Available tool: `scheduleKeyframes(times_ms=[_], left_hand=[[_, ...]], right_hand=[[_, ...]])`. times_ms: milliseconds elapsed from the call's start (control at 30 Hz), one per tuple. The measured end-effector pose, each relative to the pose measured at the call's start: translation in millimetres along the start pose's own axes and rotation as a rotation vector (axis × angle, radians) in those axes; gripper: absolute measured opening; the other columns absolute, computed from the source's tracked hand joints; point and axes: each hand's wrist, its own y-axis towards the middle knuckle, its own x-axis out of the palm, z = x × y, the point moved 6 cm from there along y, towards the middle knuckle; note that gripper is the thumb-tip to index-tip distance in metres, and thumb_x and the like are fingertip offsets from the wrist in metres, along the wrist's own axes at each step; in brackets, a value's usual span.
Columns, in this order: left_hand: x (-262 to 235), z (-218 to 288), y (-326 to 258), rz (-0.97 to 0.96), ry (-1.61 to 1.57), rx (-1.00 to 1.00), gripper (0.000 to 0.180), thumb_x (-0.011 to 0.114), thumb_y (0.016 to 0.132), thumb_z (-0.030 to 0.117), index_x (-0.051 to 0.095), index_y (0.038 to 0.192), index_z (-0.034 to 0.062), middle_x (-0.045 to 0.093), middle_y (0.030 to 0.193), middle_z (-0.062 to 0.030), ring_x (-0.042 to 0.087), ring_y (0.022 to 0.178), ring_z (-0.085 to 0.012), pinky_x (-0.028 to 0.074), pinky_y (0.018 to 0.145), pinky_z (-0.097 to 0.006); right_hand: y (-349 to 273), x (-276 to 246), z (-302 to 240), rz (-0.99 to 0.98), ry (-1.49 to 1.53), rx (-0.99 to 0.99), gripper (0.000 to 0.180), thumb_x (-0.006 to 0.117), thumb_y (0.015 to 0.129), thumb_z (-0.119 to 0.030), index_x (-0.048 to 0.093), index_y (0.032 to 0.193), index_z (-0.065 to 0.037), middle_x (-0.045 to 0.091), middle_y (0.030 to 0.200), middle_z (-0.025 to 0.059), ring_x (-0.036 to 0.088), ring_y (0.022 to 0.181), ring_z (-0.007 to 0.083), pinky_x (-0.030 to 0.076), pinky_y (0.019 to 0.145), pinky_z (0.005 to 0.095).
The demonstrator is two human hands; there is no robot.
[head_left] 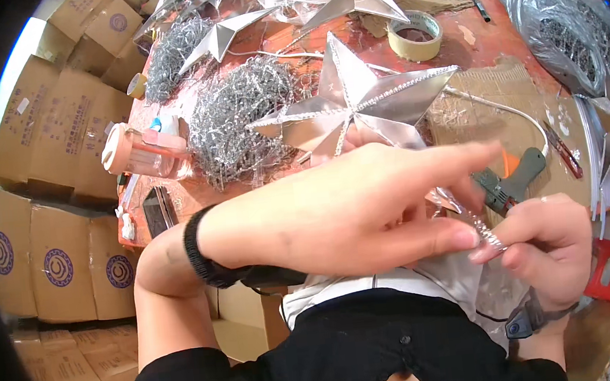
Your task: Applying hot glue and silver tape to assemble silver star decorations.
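Lying at left on red worktop [496, 36], tangled silver trim [239, 120] flanks silver star [403, 100]. Left hand [366, 214] spans near side, index finger extended, thumb just beside beaded silver strand [488, 234]; cannot tell whether it grips. Strand sits between hands, glue gun [525, 175] farther off. Right hand [553, 240] pinches strand's end.

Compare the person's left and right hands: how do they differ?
The left hand has its index finger stretched out; the right hand has curled fingers, pinching the silver strip. The left wrist wears a black band; the right, a strap with a dark device. Both hands are bare and near the strip.
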Motion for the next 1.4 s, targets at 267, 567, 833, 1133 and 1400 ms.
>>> scheduleKeyframes(times_ms=[267,567,833,1133,1400], left_hand=[[-38.6,-30.0,-31.9,0.289,-0.139,-0.170,0.012,0.060,0.094,0.006,0.065,0.102,-0.0008,0.063,0.090,-0.0012,0.055,0.079,-0.0038,0.045,0.070,-0.020],[-64.6,-54.4,-38.5,0.357,-0.040,-0.407,0.012,0.067,0.090,0.008,0.063,0.097,-0.0006,0.063,0.086,0.0001,0.058,0.075,-0.0044,0.049,0.067,-0.021],[-74.8,-57.3,-29.8,0.325,-0.251,-0.391,0.013,0.066,0.090,0.008,0.065,0.099,-0.0015,0.066,0.084,-0.0045,0.065,0.074,-0.0089,0.054,0.069,-0.023],[-76.4,-46.7,-11.8,0.328,0.043,-0.357,0.027,0.065,0.086,0.002,0.059,0.113,0.0012,0.061,0.079,-0.0019,0.060,0.069,-0.0060,0.049,0.062,-0.020],[-68.4,-44.9,-0.8,0.353,0.307,-0.334,0.058,0.069,0.081,0.002,0.035,0.128,0.0065,0.051,0.078,0.0008,0.050,0.070,-0.0044,0.041,0.058,-0.019]], right_hand=[[-43.7,-45.7,27.1,0.429,0.203,0.067,0.022,0.059,0.093,-0.014,0.066,0.087,0.005,0.067,0.076,0.0102,0.058,0.065,0.0101,0.042,0.060,0.0236],[-40.7,-20.2,68.7,0.353,0.225,0.414,0.016,0.058,0.094,-0.009,0.065,0.092,0.004,0.067,0.088,0.0070,0.058,0.084,0.0085,0.042,0.077,0.0216],[-46.0,-14.0,81.1,0.286,0.247,0.560,0.015,0.058,0.094,-0.009,0.066,0.091,0.003,0.066,0.086,0.0024,0.055,0.079,0.0057,0.041,0.073,0.0203],[-50.9,-11.4,80.4,0.252,0.251,0.547,0.015,0.059,0.093,-0.010,0.066,0.090,0.003,0.067,0.086,0.0036,0.057,0.083,0.0075,0.044,0.076,0.0221],[-51.5,-5.9,75.7,0.161,0.197,0.527,0.016,0.059,0.093,-0.010,0.066,0.089,0.004,0.067,0.086,0.0048,0.058,0.082,0.0085,0.045,0.075,0.0229]])
